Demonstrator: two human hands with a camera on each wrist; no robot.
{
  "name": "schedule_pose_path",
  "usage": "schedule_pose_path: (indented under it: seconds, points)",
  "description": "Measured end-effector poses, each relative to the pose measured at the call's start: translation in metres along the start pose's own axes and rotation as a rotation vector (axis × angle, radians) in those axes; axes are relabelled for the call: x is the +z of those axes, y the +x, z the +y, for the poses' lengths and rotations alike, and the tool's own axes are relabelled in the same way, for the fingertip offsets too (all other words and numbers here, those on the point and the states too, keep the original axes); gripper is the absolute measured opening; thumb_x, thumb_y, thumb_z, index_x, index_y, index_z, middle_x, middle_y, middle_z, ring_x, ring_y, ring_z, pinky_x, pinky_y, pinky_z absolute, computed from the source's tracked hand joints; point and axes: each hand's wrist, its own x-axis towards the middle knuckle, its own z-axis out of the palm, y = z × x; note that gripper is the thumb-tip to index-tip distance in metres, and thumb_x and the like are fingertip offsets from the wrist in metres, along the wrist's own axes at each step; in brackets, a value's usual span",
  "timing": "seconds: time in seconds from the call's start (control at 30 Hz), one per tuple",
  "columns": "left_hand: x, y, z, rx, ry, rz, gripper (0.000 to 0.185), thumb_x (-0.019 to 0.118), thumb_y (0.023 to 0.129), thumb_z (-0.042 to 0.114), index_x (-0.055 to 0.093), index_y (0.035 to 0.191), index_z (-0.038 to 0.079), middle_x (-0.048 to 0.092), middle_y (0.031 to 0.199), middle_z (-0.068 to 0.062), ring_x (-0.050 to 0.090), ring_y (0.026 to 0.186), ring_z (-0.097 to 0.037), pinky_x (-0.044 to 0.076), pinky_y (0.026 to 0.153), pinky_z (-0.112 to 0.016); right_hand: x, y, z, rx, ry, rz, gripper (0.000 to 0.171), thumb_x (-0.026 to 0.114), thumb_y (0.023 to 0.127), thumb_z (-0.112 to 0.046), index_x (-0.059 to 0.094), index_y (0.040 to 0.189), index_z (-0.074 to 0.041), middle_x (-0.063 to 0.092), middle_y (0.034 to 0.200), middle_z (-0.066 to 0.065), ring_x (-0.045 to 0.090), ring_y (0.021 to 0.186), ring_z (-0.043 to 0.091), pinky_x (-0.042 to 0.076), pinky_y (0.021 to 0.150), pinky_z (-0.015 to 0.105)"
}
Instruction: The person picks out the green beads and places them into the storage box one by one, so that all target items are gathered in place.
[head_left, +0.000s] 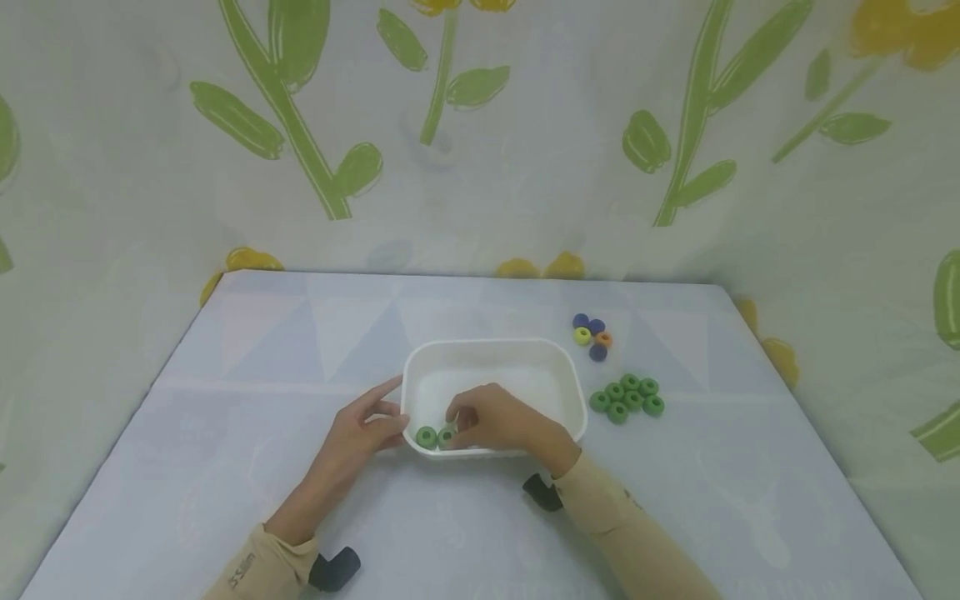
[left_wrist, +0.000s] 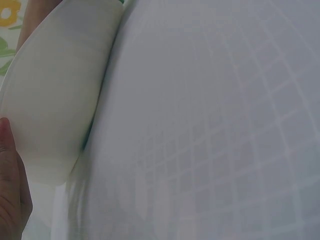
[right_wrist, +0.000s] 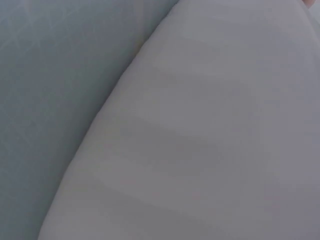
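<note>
A white plastic tub (head_left: pixel 491 342) stands in the middle of the table. My right hand (head_left: pixel 487 421) reaches into its near left corner, and its curled fingertips pinch a green ring (head_left: pixel 447 435). A second green ring (head_left: pixel 426 437) lies in the tub just to the left. My left hand (head_left: pixel 367 425) rests against the tub's outer left wall with its fingers fairly straight. In the left wrist view the tub wall (left_wrist: pixel 55 100) fills the left side, with the edge of my left hand (left_wrist: pixel 10 190) against it. The right wrist view shows only the tub wall (right_wrist: pixel 210 140).
Several green rings (head_left: pixel 626 396) lie in a cluster on the table right of the tub. A small group of blue, yellow and orange rings (head_left: pixel 591 335) sits behind them. A pale checked cloth (head_left: pixel 225 400) covers the table. A flower-print curtain (head_left: pixel 480 125) hangs behind.
</note>
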Motion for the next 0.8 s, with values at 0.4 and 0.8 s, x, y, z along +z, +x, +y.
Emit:
schedule_pose_path:
  seconds: [0.4, 0.8]
  points:
    - [0.002, 0.004, -0.002, 0.003, -0.030, -0.012, 0.060, 0.064, 0.093, 0.012, 0.047, 0.150, 0.020, 0.054, 0.110, -0.009, 0.065, 0.094, -0.016, 0.063, 0.090, -0.029, -0.030, -0.037, 0.024, -0.052, 0.090, 0.296, 0.024, 0.078, 0.087, -0.024, 0.074, 0.109, -0.016, 0.068, 0.086, -0.010, 0.059, 0.081, 0.008, 0.053, 0.072, 0.021]
    - [0.002, -0.002, 0.001, -0.016, 0.023, 0.004, 0.061, 0.063, 0.094, 0.015, 0.045, 0.152, 0.021, 0.056, 0.113, -0.010, 0.066, 0.091, -0.014, 0.063, 0.088, -0.028, -0.057, -0.103, 0.084, 0.119, 0.161, 0.728, 0.022, 0.078, 0.087, -0.018, 0.073, 0.108, -0.012, 0.072, 0.094, 0.003, 0.060, 0.082, 0.007, 0.054, 0.070, 0.016]
